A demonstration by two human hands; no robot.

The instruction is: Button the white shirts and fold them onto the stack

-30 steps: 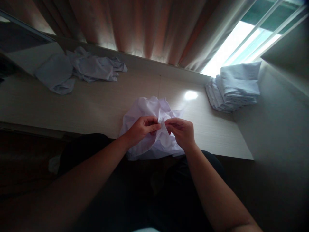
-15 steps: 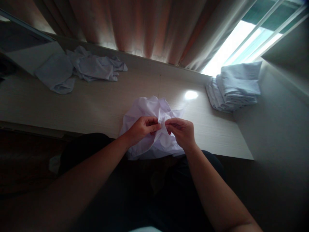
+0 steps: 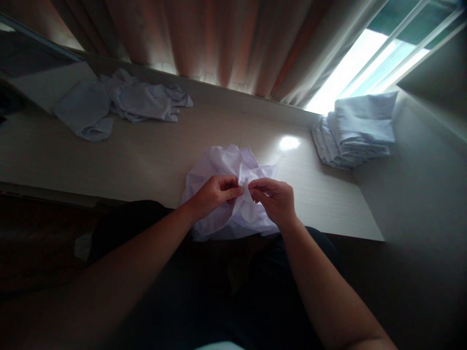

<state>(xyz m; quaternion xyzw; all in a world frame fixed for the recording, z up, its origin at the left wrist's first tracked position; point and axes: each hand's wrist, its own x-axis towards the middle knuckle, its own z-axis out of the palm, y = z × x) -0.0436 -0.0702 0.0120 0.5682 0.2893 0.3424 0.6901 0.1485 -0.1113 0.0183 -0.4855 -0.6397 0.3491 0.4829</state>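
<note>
A white cloth garment (image 3: 211, 167) lies bunched at the front edge of the table, part of it hanging toward my lap. What kind of garment it is I cannot make out. My left hand (image 3: 221, 192) pinches a fold near its middle between thumb and fingers. Just to the right, my right hand (image 3: 275, 197) is closed in a pinch on the same cloth, its fingertips a short way from those of my left hand. Anything small between the fingertips is hidden.
Folded white cloths (image 3: 365, 126) are stacked at the table's right end, by the wall. Crumpled white cloths (image 3: 142, 99) and another white cloth (image 3: 83, 109) lie at the back left. Behind the pale table (image 3: 146, 160) hangs a curtain (image 3: 219, 43), with a bright window (image 3: 350, 68) at right.
Almost nothing differs. The fingers of my right hand have shifted very slightly on the cloth; my left hand keeps its pinch in place.
</note>
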